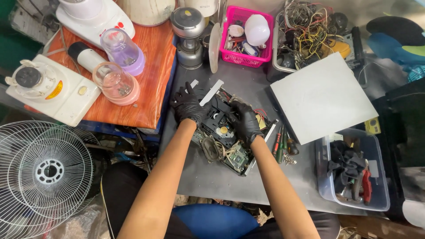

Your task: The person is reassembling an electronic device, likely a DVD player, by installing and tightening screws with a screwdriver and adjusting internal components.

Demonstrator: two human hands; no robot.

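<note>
Both gloved hands — left hand, right hand — clasp the opened disc player, apparently mid-disassembly; freeing its black mechanism likely needs the screwdrivers.

Grey bench, opened player chassis at centre. Right of chassis: screwdrivers, loose screws, grey cover panel. Further right, near the edge: clear tool tub. Behind chassis: metal lantern, pink basket, wire tray. Left of chassis: orange board overlapping the bench edge.
</note>
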